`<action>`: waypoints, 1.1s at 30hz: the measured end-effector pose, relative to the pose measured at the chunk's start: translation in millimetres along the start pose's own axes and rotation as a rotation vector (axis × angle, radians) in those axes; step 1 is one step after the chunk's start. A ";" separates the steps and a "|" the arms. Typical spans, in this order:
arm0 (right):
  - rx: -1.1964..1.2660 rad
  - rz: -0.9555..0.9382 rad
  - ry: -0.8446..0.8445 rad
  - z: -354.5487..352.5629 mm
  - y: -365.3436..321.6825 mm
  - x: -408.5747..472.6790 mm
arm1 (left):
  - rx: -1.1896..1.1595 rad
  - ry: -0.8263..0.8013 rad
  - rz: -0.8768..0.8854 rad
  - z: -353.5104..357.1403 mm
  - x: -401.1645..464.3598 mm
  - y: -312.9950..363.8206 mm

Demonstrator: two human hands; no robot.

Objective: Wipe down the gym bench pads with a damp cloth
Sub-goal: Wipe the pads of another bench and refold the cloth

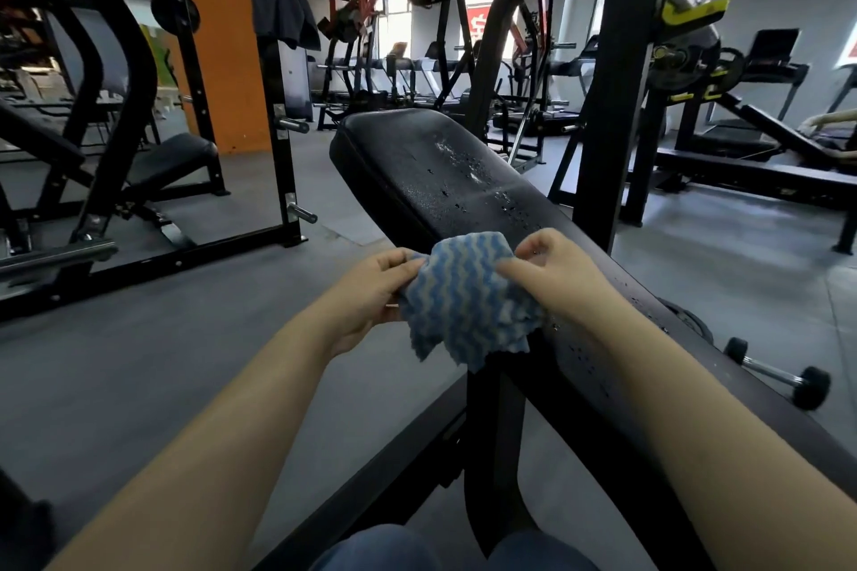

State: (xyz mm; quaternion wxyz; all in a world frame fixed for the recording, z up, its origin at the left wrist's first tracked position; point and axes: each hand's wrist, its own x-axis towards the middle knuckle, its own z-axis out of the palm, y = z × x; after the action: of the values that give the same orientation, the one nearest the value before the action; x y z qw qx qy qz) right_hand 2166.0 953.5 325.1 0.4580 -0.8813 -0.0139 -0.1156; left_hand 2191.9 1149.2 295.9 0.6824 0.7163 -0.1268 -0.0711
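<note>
One cloth (466, 301) is held between two hands above one wet bench pad (431, 172).

The left hand (366, 297) is curled at the cloth's left edge, its fingers (394, 262) pinching the fabric; the crumpled cloth, woven with blue and white wavy stripes, hangs over the pad's near end; the right hand (552, 267) pinches its upper right corner. The pad is black, padded, glossy, beaded with water droplets. One black dumbbell (779, 373) lies on the grey floor (139, 362) at right.
</note>
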 end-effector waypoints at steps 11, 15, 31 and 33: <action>-0.015 -0.310 -0.436 -22.1 -64.4 2.9 | 0.081 -0.147 0.276 -20.3 -4.8 43.3; -0.231 -0.405 -0.471 -34.1 -79.1 0.7 | 0.372 -0.375 0.152 -16.0 -5.0 74.7; -0.630 -0.412 -0.173 -58.8 -80.8 7.8 | 1.103 -0.085 0.166 -2.0 -10.4 93.2; -0.600 -0.427 -0.139 -55.9 -75.6 6.6 | 1.114 0.028 0.175 1.1 -10.4 95.4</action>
State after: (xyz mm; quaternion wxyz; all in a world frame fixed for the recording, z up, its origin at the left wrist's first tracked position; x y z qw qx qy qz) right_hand 2151.9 951.5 418.3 0.1428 -0.9593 -0.1942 -0.1473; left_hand 2173.5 1147.6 390.1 0.2060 0.9561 -0.1951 0.0731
